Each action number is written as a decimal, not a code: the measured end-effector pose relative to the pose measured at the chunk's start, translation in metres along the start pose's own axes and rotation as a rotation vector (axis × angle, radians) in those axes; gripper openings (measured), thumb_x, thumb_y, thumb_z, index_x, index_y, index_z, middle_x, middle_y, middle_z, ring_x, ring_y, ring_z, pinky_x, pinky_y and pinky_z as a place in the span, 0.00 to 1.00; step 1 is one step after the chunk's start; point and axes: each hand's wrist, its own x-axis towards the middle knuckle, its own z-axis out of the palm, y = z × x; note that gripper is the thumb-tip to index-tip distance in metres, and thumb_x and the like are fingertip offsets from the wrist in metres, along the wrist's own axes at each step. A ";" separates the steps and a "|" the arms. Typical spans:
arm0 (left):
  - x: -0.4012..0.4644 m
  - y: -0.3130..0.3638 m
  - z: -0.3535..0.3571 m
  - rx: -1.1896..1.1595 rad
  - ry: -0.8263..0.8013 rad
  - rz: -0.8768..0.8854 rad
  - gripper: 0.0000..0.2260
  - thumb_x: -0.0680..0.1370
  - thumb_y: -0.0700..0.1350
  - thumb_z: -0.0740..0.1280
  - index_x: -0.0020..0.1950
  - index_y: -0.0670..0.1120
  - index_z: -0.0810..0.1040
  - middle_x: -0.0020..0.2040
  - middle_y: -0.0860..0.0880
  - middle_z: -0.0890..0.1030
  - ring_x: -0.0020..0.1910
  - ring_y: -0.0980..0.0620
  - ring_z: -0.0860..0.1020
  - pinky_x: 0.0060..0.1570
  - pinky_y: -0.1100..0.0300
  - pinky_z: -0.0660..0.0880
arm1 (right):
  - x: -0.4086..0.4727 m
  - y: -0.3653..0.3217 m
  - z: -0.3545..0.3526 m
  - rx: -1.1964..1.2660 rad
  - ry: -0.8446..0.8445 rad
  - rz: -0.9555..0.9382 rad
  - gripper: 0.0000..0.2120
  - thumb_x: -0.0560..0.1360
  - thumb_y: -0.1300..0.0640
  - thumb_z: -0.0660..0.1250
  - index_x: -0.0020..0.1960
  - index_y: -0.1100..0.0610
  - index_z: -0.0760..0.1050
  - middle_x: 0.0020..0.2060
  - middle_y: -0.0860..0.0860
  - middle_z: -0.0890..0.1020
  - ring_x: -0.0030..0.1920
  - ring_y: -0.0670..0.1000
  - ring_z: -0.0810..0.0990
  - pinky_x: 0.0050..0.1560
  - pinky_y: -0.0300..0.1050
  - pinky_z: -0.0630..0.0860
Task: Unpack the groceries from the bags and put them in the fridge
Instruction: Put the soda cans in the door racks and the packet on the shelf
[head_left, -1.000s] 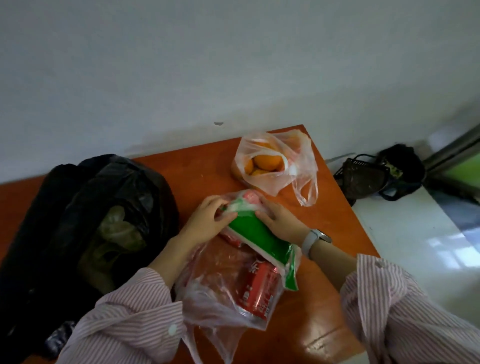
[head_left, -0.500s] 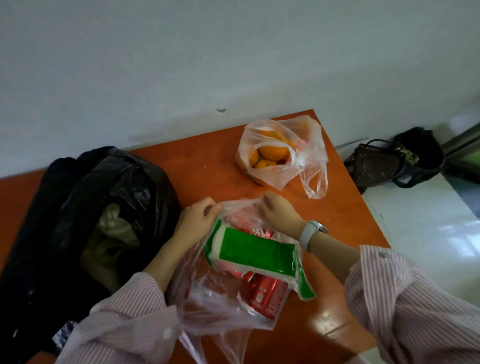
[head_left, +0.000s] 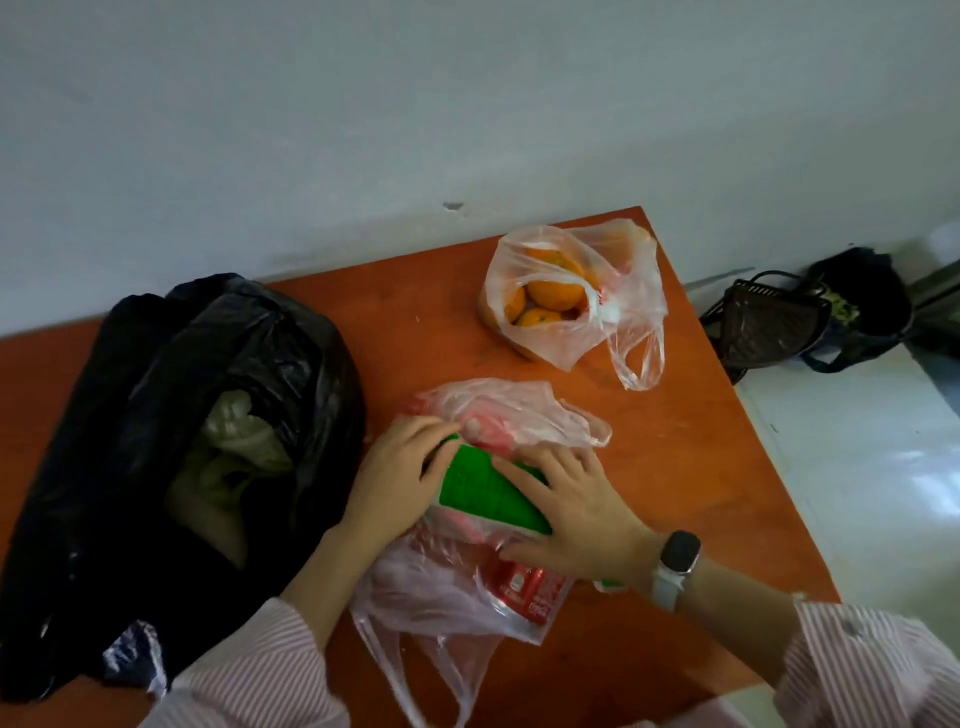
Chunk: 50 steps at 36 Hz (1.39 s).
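Note:
A thin clear plastic bag lies on the orange table in front of me. A green carton sticks out of its mouth, and a red soda can shows through the film below. My left hand grips the carton's left side. My right hand, with a watch on the wrist, lies over the carton's right end and the bag. A second clear bag holding oranges stands at the far right corner of the table.
A large black bin bag, open with pale leafy greens inside, fills the left of the table against the white wall. Off the right edge, on a white floor, lie a dark basket and a dark bag.
The green carton has turned from lying crosswise to tilted along the bag. Both hands have moved from the bag's rim onto the carton. The view has shifted slightly.

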 end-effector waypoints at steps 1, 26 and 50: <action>-0.004 -0.001 0.001 -0.054 -0.054 -0.069 0.21 0.77 0.54 0.55 0.63 0.46 0.76 0.59 0.48 0.78 0.58 0.50 0.75 0.58 0.65 0.66 | 0.001 -0.002 0.002 -0.030 -0.050 0.008 0.40 0.67 0.28 0.53 0.71 0.50 0.61 0.62 0.52 0.74 0.61 0.56 0.72 0.57 0.55 0.71; 0.003 0.021 0.032 0.708 -0.360 0.530 0.34 0.52 0.55 0.79 0.56 0.48 0.78 0.51 0.47 0.80 0.49 0.46 0.79 0.53 0.48 0.67 | -0.082 0.055 0.001 0.692 0.215 0.624 0.32 0.70 0.54 0.70 0.70 0.46 0.60 0.56 0.48 0.66 0.55 0.48 0.71 0.57 0.50 0.76; -0.054 0.162 0.048 -0.617 0.144 -0.221 0.34 0.64 0.40 0.77 0.66 0.50 0.65 0.57 0.55 0.74 0.55 0.56 0.75 0.45 0.71 0.72 | -0.164 0.045 -0.050 1.377 0.490 0.753 0.18 0.77 0.56 0.61 0.66 0.50 0.66 0.58 0.54 0.74 0.52 0.56 0.78 0.48 0.50 0.79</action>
